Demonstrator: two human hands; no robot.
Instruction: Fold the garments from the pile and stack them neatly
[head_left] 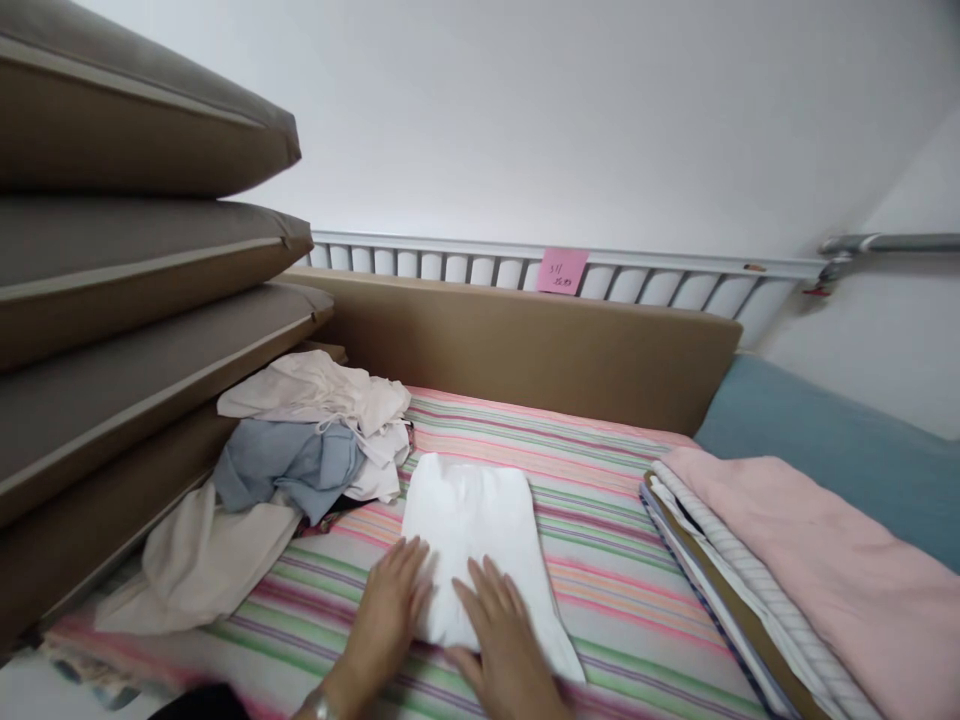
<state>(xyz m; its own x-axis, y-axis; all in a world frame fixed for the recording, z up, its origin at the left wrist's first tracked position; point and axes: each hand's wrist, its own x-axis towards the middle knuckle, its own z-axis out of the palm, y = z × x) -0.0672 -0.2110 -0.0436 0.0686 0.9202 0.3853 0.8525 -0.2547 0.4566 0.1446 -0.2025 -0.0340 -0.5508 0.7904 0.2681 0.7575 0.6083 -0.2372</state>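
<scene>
Directions taken from the middle of the white folded cloth, which lies flat on the striped cover. Person working bare-handed, 2 hands.

Left hand, 8 o'clock: fingers held nearly together, tips at the cloth's side edge; slight blur, firm pressure cannot be told. Right hand, between 5 and 6 o'clock: fingers slightly spread, thumb out, palm down over the near part. No pinch visible in either.

Loose garments heaped at 10 o'clock, near the cloth's far corner. Folded stack, pink on top, at 3 o'clock, well apart.

Risks, as judged: a hard sweep could drag the cloth askew or bunch the striped cover beneath. The corner at 5 o'clock juts out; uneven pressure could skew the fold further. Puckers at 12 o'clock could set as creases if pressed unsmoothed.
</scene>
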